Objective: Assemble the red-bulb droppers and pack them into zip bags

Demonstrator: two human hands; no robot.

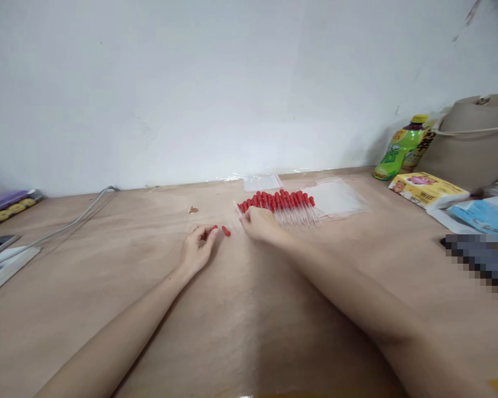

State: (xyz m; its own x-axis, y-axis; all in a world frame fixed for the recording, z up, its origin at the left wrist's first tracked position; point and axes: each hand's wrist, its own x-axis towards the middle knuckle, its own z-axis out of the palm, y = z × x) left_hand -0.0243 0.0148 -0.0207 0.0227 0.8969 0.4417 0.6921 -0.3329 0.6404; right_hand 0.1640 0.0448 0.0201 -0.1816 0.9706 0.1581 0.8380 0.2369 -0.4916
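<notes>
A row of clear droppers with red rubber bulbs (284, 207) lies on the wooden table (249, 309) near the wall. My right hand (259, 224) rests at the left end of that row, fingers curled round something I cannot make out. My left hand (197, 246) lies on the table with fingers curled on a small red bulb (213, 228). Another loose red bulb (226, 231) lies between the two hands.
Clear plastic bags (336, 198) lie behind the droppers. A green bottle (400, 148), a yellow packet (427, 189), a beige bag (475, 138) and blue packaging (485, 214) stand at the right. A grey cable (78, 218) and flat items (4, 260) lie at the left.
</notes>
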